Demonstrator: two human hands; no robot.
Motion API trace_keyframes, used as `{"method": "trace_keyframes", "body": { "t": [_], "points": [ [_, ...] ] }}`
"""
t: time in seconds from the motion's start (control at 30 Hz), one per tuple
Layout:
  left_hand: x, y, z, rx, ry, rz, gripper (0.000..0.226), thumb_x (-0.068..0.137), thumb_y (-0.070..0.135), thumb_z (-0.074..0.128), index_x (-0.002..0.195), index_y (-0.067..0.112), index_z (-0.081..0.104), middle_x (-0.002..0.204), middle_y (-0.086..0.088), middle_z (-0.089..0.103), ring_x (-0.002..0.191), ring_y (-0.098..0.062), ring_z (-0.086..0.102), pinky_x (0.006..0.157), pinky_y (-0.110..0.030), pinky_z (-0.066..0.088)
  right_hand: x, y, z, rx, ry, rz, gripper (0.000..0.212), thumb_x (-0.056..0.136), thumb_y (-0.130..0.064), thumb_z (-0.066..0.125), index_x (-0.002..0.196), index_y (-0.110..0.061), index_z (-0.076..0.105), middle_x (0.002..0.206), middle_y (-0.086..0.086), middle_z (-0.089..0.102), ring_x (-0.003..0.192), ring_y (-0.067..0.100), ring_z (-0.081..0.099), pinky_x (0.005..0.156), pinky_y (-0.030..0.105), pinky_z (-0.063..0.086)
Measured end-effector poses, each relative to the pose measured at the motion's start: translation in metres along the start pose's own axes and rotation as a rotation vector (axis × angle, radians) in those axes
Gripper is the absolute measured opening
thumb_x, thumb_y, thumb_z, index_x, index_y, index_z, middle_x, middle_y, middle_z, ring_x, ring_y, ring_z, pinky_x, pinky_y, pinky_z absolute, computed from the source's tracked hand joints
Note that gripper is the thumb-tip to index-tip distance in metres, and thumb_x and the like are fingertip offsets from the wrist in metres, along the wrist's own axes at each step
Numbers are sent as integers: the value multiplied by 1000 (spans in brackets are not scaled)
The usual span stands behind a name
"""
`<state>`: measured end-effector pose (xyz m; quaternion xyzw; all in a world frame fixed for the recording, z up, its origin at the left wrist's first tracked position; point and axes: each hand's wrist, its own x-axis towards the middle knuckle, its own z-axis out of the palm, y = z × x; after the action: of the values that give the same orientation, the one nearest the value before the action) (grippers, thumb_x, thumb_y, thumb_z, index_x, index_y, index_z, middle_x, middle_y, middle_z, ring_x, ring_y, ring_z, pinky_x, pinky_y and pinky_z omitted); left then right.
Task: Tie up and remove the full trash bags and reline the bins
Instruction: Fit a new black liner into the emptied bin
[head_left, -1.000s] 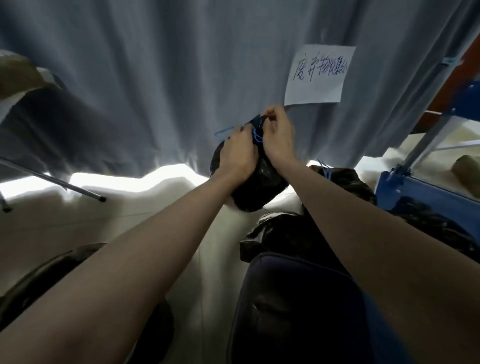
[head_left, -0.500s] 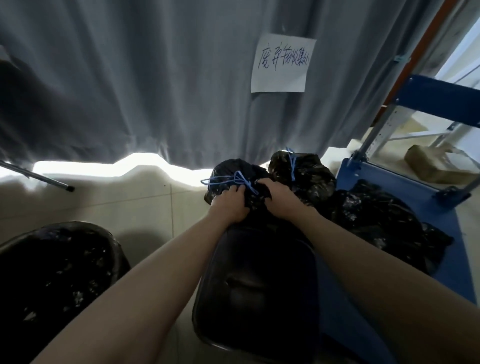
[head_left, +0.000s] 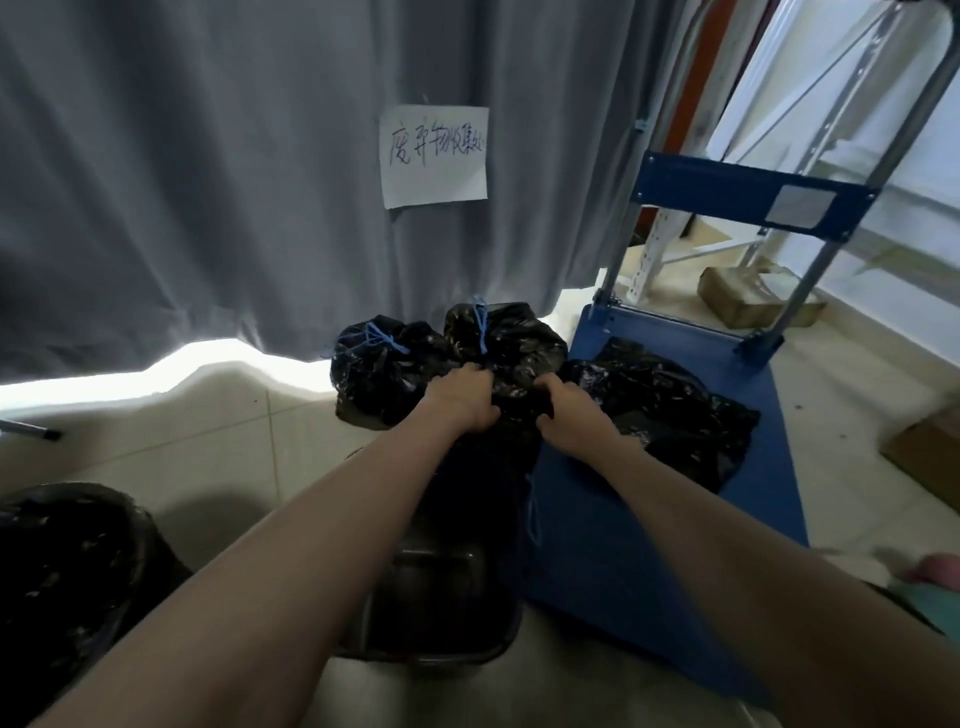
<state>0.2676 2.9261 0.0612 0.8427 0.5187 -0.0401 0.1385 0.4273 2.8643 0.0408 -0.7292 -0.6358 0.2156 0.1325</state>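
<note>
Black bag (head_left: 514, 415) gripped by both hands above bin (head_left: 441, 623).

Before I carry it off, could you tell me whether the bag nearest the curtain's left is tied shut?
Tied shut: the black bag has its neck cinched with a knotted blue drawstring.

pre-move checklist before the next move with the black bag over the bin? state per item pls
1. Left hand grips the black bag: ok.
2. Right hand grips same bag: ok.
3. Bag mouth open: cannot tell.
4. Bin below the bag, no liner seen inside: ok.
5. Tied bag on the floor by the curtain, off the bin: ok.
6. Second tied bag apart from held bag: cannot tell.
</note>
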Motion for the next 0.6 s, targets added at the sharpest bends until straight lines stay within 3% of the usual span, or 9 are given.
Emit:
{"method": "trace_keyframes", "body": {
  "t": [0.13,0.3,0.47,0.53,0.6],
  "points": [
    [19,50,29,25,-47,90,48,93,37,55,134,12,48,136,-12,46,124,-32,48,100,-44,42,-10,58,2,5,39,136,36,91,-16,54,127,-14,46,124,15,47,107,34,52,89,40,44],
    [51,98,67,25,-126,159,47,92,33,57,132,11,47,133,-13,46,122,-33,49,97,-41,41,-1,109,12,-38,74,280,41,94,-19,52,132,-10,42,136,14,36,113,38,51,89,42,43],
    [83,129,107,-16,-218,210,69,92,25,60,149,11,25,144,-15,37,128,-34,44,103,-46,42,13,148,25,-14,32,341,70,94,-19,55,152,-17,16,153,19,18,127,42,43,104,47,41],
    [88,137,118,-4,-282,212,70,92,20,59,150,11,22,143,-15,41,127,-34,46,103,-46,42,12,161,34,-46,-68,342,70,94,-20,56,152,-17,17,148,20,27,127,41,43,106,46,40],
    [85,142,125,30,-306,218,50,93,13,56,140,8,39,134,-17,51,119,-33,53,98,-42,47,6,169,41,-86,-159,329,54,94,-21,57,142,-13,33,136,19,44,117,35,51,101,43,45]
  ]
}}
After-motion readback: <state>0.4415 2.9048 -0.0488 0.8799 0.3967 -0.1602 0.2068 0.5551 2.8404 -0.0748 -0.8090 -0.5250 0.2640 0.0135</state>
